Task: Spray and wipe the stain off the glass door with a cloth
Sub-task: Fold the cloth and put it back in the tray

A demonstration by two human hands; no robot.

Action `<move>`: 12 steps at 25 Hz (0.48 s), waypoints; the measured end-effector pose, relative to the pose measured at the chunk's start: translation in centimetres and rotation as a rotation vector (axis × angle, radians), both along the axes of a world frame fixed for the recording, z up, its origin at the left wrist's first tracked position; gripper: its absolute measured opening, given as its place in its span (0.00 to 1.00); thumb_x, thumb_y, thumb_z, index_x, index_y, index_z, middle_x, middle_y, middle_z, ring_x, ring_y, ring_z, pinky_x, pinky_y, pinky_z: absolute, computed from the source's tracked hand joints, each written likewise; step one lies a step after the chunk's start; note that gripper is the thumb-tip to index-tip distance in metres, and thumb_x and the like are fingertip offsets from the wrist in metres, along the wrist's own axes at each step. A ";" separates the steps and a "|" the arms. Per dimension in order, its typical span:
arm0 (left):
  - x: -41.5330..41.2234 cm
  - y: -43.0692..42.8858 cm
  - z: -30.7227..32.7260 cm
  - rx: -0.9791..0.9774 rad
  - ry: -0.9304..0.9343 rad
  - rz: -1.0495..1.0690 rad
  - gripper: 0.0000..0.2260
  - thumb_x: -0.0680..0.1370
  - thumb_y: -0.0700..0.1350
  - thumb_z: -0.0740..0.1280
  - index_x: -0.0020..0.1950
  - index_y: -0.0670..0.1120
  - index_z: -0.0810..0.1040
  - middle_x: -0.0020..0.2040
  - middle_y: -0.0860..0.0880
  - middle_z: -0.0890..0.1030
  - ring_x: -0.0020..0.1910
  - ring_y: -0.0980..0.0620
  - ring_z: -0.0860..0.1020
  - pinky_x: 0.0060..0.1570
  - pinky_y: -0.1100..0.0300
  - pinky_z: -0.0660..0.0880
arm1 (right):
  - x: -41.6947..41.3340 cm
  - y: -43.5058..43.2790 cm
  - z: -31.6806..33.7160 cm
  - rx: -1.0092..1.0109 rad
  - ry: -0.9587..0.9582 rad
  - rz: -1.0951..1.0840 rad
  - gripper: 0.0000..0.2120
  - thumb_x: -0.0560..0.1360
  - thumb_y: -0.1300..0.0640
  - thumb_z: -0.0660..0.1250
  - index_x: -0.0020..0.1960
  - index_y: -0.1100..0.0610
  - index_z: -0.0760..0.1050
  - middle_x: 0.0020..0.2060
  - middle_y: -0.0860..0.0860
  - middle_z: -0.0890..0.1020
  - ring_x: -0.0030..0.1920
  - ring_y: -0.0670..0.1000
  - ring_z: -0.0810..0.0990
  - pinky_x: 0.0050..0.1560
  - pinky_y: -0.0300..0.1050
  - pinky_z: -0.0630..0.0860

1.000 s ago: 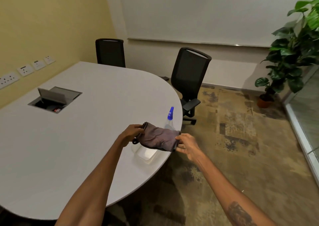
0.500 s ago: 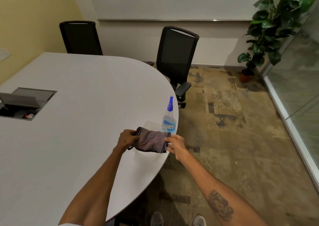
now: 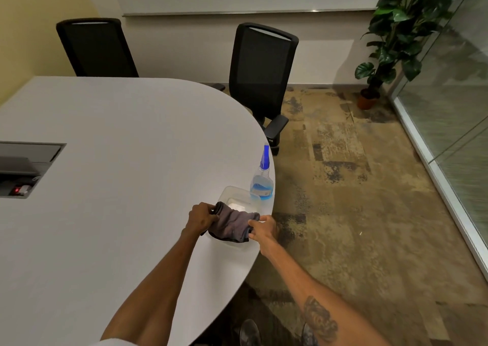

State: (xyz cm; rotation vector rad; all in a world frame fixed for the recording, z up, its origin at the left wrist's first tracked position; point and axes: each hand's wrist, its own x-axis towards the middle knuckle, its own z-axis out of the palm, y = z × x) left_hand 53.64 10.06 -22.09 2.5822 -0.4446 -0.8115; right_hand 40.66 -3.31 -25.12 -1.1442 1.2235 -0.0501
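A grey cloth (image 3: 233, 224) is stretched between both my hands, just above the white table's right edge. My left hand (image 3: 201, 218) grips its left end and my right hand (image 3: 262, 229) pinches its right end. Beneath and behind the cloth sits a clear plastic container (image 3: 239, 199). A spray bottle (image 3: 262, 180) with a blue nozzle and blue liquid stands upright beside the container, at the table's rim. The glass wall (image 3: 454, 102) runs along the right side of the room; no stain on it can be made out from here.
The large white oval table (image 3: 105, 187) fills the left, with an open cable box (image 3: 23, 171) set in it. Two black office chairs (image 3: 261, 79) stand behind it. A potted plant (image 3: 390, 36) stands in the far right corner. Patterned carpet (image 3: 356, 213) lies between table and glass.
My view has swung right and down, bringing more of the glass wall and my shoes into sight. Both hands keep hold of the cloth, now nearer the table's edge.
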 end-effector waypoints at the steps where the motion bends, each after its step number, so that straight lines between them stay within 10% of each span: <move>1: 0.2 0.0 -0.3 0.004 0.000 -0.005 0.18 0.78 0.41 0.69 0.68 0.47 0.82 0.58 0.41 0.86 0.59 0.40 0.82 0.56 0.54 0.75 | 0.0 -0.1 -0.3 -0.001 0.005 0.019 0.18 0.77 0.66 0.70 0.65 0.64 0.71 0.59 0.63 0.79 0.52 0.60 0.83 0.51 0.54 0.85; 9: 0.9 -0.3 -2.7 0.045 -0.002 -0.030 0.16 0.78 0.38 0.68 0.66 0.42 0.82 0.62 0.43 0.84 0.63 0.42 0.80 0.62 0.56 0.74 | -0.7 -0.8 -2.1 -0.098 0.084 0.200 0.07 0.81 0.60 0.64 0.48 0.61 0.79 0.40 0.56 0.80 0.37 0.52 0.79 0.37 0.44 0.80; 12: 1.3 0.0 -3.1 0.018 -0.011 0.003 0.16 0.79 0.38 0.68 0.68 0.42 0.81 0.64 0.44 0.83 0.67 0.44 0.79 0.67 0.54 0.72 | -0.7 -1.3 -1.8 -0.372 0.299 0.366 0.14 0.81 0.47 0.64 0.54 0.56 0.82 0.48 0.53 0.84 0.50 0.56 0.83 0.52 0.47 0.79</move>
